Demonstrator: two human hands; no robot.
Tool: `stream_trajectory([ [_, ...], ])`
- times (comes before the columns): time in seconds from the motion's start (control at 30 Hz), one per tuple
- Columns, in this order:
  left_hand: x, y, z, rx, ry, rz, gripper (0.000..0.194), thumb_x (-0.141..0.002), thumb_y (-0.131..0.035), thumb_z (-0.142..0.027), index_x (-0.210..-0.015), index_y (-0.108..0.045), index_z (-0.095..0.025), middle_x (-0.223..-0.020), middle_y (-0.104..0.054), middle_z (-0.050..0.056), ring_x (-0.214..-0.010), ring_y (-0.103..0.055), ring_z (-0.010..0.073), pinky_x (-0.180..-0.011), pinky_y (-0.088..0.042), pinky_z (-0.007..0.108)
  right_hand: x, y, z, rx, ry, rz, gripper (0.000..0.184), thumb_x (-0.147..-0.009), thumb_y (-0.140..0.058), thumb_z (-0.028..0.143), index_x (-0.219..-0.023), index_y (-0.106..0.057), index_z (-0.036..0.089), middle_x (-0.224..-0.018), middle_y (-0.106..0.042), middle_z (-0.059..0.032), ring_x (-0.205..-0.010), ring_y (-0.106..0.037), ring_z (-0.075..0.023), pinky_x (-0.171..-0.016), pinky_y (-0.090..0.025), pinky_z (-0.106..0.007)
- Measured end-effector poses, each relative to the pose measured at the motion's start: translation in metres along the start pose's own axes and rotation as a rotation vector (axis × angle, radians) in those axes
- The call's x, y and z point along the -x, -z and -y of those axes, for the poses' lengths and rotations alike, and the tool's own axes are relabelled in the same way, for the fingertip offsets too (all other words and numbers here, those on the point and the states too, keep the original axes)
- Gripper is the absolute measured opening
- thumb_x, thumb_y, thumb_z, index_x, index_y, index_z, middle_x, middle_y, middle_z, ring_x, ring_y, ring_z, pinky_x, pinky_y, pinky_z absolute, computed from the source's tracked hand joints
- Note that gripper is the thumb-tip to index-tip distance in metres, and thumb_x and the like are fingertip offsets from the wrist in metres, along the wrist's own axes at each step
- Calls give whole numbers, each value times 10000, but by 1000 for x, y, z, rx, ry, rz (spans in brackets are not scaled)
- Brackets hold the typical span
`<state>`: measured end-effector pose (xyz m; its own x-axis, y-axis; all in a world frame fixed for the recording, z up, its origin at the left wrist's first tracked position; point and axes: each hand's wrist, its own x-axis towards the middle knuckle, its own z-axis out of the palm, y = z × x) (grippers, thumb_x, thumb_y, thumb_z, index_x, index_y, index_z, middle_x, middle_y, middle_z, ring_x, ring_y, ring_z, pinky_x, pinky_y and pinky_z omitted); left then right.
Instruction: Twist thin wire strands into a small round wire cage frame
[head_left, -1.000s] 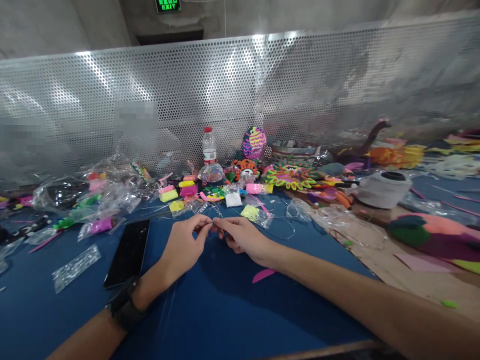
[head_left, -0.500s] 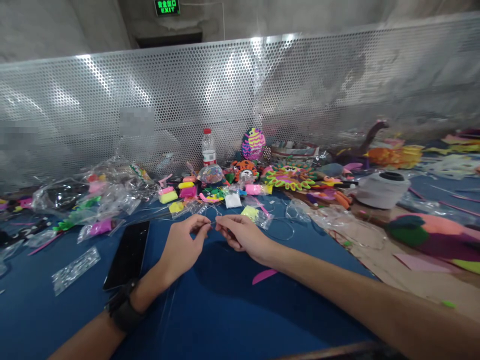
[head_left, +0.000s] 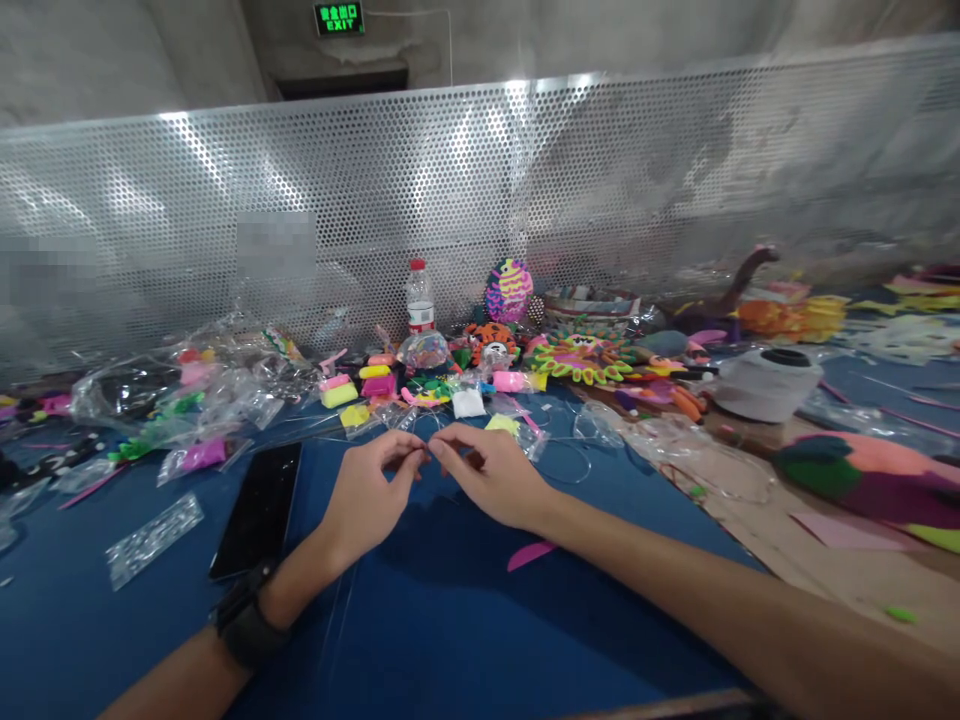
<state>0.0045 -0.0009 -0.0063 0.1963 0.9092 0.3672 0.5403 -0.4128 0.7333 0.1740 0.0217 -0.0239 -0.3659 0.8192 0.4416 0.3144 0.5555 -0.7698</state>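
Observation:
Over the blue tabletop, my left hand [head_left: 373,492] and my right hand [head_left: 491,472] meet fingertip to fingertip. Each pinches thumb against forefinger on what looks like a thin clear cord, most of it hidden by the fingers. Loops of clear cord [head_left: 587,466] lie on the table just beyond my right hand. A black phone [head_left: 257,510] rests left of my left hand. Under my right forearm sits a magenta plastic blade-shaped piece [head_left: 530,554].
Behind the hands are clay packets [head_left: 379,386], a bottle with a red cap [head_left: 420,300] and a spiky clay piece [head_left: 581,358]. A clear bag of small pieces [head_left: 154,540] lies left. A white tub [head_left: 765,382] stands right, beside a painted colourful shape [head_left: 862,470]. A perforated metal panel [head_left: 375,190] closes the back.
My right hand's fingers have shifted slightly up and inward, its fingertips now touching or nearly touching those of my left. My left hand stays almost in place.

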Motion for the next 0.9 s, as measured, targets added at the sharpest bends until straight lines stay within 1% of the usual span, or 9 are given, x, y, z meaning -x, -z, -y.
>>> stream_trajectory([
  [0.13,1,0,-6,-17,-7,-2,107,-859,-530,-231,-869,-626,-184,-716,-681,10,-677,-658,157,-674,-516,271,1,1,3,115,16,-33,202,-907,-457,325,-937,-620,209,-616,-593,14,-445,-466,-106,-493,-317,-244],
  [0.3,2,-1,-11,-63,-17,18,102,-843,-527,-186,-838,-628,-190,-713,-684,0,-664,-649,148,-672,-502,268,0,1,3,208,42,-15,264,-928,-378,271,-722,-530,205,-559,-518,15,-480,-453,-116,-513,-293,-253],
  [0.37,2,-2,-11,-71,-16,14,110,-835,-521,-169,-825,-629,-192,-708,-684,-1,-663,-650,150,-663,-498,268,-1,1,1,155,11,-19,217,-927,-385,286,-772,-516,208,-578,-530,16,-491,-467,-119,-514,-309,-251],
  [0.43,1,-2,-9,-51,-2,2,109,-830,-520,-170,-826,-627,-190,-706,-685,4,-656,-651,154,-652,-499,272,0,0,-1,81,-25,-43,158,-920,-421,339,-904,-512,212,-614,-562,20,-490,-476,-119,-502,-331,-247],
  [0.5,0,-2,-7,4,26,-7,97,-832,-528,-194,-833,-625,-183,-721,-688,15,-645,-648,155,-641,-504,276,1,0,-3,67,-14,-72,201,-899,-471,371,-1021,-502,214,-665,-605,15,-486,-486,-117,-497,-358,-246],
  [0.6,-2,0,-3,108,74,-11,114,-838,-544,-247,-845,-628,-170,-754,-691,32,-624,-638,146,-633,-511,279,3,2,-4,243,133,-86,190,-879,-511,333,-1009,-589,218,-813,-677,-33,-556,-558,-121,-539,-409,-258],
  [0.7,-3,3,-1,187,120,-6,131,-828,-565,-278,-848,-632,-167,-705,-673,26,-601,-624,144,-605,-506,275,3,4,-6,458,302,-109,219,-900,-480,291,-946,-688,243,-965,-705,-61,-763,-641,-153,-624,-465,-267],
  [0.77,-4,4,-1,218,140,-13,133,-822,-571,-283,-852,-631,-168,-665,-656,17,-591,-619,145,-583,-500,271,2,6,-8,551,378,-115,245,-908,-475,266,-980,-709,266,-984,-714,-51,-835,-651,-157,-678,-492,-270],
  [0.9,-4,5,-3,271,160,-11,106,-798,-585,-267,-809,-624,-169,-640,-635,5,-570,-613,139,-562,-491,264,1,7,-10,667,481,-91,265,-922,-472,240,-1033,-706,295,-990,-725,-26,-838,-660,-150,-708,-514,-277],
])
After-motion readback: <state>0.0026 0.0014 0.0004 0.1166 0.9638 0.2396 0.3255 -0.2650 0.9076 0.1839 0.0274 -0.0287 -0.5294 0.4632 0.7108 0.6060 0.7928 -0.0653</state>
